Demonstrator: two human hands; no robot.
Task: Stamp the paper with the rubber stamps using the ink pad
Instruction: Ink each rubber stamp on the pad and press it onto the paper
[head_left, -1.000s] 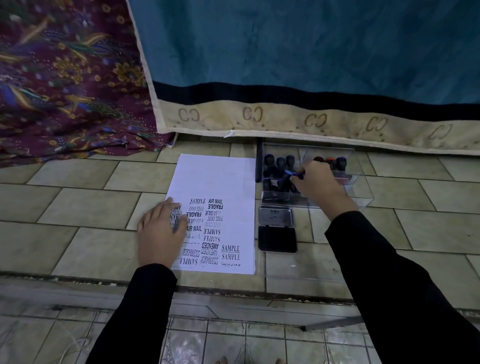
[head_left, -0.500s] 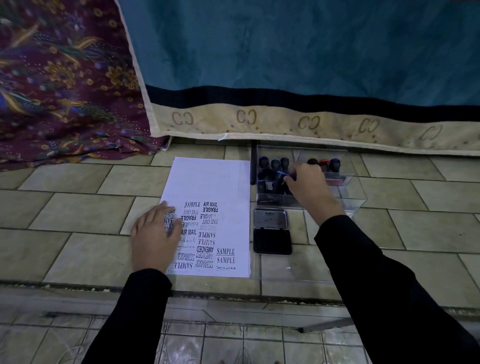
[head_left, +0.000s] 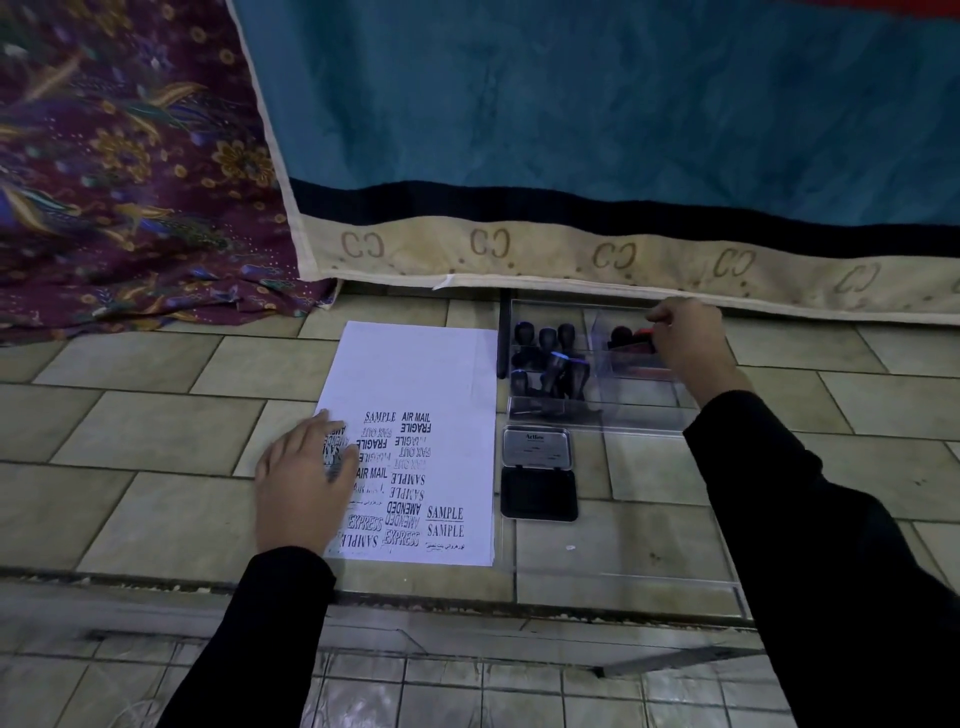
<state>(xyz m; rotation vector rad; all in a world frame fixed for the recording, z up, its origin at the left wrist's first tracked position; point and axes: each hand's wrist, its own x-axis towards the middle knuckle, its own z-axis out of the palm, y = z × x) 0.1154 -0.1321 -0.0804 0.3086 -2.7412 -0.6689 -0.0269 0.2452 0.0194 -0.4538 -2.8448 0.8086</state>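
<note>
A white paper (head_left: 415, 364) lies on the tiled floor, its lower half covered with black prints such as SAMPLE, AIR MAIL and FRAGILE. My left hand (head_left: 304, 488) rests flat on its left edge. To the right of the paper sits an open black ink pad (head_left: 538, 493) with its lid (head_left: 537, 449) folded back. Behind it, a clear plastic box (head_left: 644, 415) holds several dark rubber stamps (head_left: 550, 358) in its left compartment. My right hand (head_left: 691, 343) reaches into the right compartment, fingers closed on a red-topped stamp (head_left: 644, 333) beside a black one (head_left: 621, 335).
A teal blanket with a beige CC border (head_left: 571, 249) hangs just behind the box. Purple patterned cloth (head_left: 130, 182) lies at the back left. A clear lid (head_left: 623, 561) lies flat in front of the ink pad. The floor steps down along the near edge (head_left: 467, 603).
My right hand left a blue-marked stamp in the left compartment and moved right to the red-topped stamp. My left hand stayed on the paper.
</note>
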